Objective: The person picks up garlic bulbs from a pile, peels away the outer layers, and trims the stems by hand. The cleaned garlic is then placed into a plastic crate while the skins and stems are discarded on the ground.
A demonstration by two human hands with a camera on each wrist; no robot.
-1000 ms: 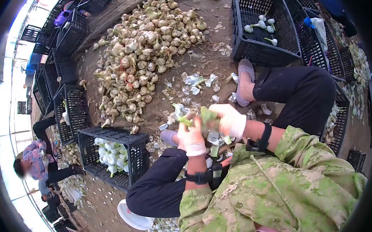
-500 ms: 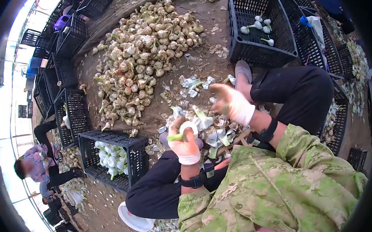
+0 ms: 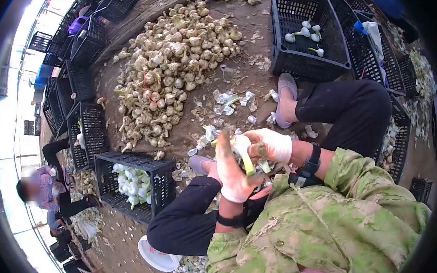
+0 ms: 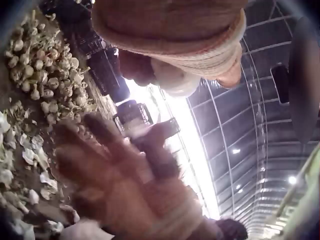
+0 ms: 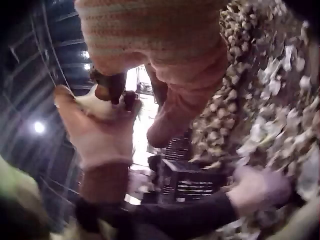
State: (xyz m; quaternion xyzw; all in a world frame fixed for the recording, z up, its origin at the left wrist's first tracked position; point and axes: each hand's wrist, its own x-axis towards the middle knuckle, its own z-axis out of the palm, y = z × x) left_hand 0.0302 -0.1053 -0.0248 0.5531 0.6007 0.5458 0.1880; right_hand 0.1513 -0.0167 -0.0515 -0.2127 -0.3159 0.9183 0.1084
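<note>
A white garlic bulb (image 3: 239,142) with green stem parts sits between my two gloved hands, low over the peel-strewn ground. My left hand (image 3: 231,172) holds it, fingers pointing up along its left side. In the left wrist view the bulb (image 4: 175,77) shows under that hand. Close on the bulb's right is my right hand (image 3: 273,145). The left wrist view shows this right hand (image 4: 125,185) blurred, its fingers spread. From the right wrist view, dirty fingertips overlap the bulb (image 5: 97,106) cradled in the left hand (image 5: 102,135).
A heap of unpeeled garlic (image 3: 171,65) lies ahead. One black crate (image 3: 313,61) at upper right holds several clean bulbs; another crate (image 3: 164,185) at left is well filled. Peels (image 3: 226,99) litter the ground. Another person (image 3: 47,185) sits at far left. A white basin (image 3: 155,254) stands below.
A second ago the hands were together in a blur. They then parted, the right hand spread to the right and the bulb in the left. Now the right hand is back beside the bulb.
</note>
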